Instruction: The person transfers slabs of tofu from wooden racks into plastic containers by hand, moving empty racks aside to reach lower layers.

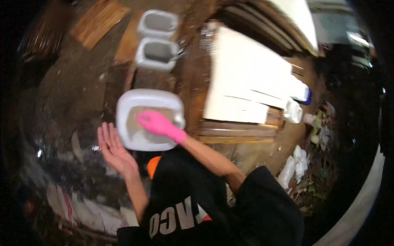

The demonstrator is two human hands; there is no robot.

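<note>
The right hand in a pink glove (156, 123) is hovering over grey-brown material (165, 111) inside the white rounded-square plastic basin (150, 93), its grasp not showing clearly, while the bare left hand (117, 155) is hanging released, palm up, just beside the basin's near-left corner.

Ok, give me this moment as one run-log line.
left hand: bare, open, beside white basin | right hand: pink-gloved, in or over basin, grip unclear | nearby: two white tubs, pale sheets
</note>
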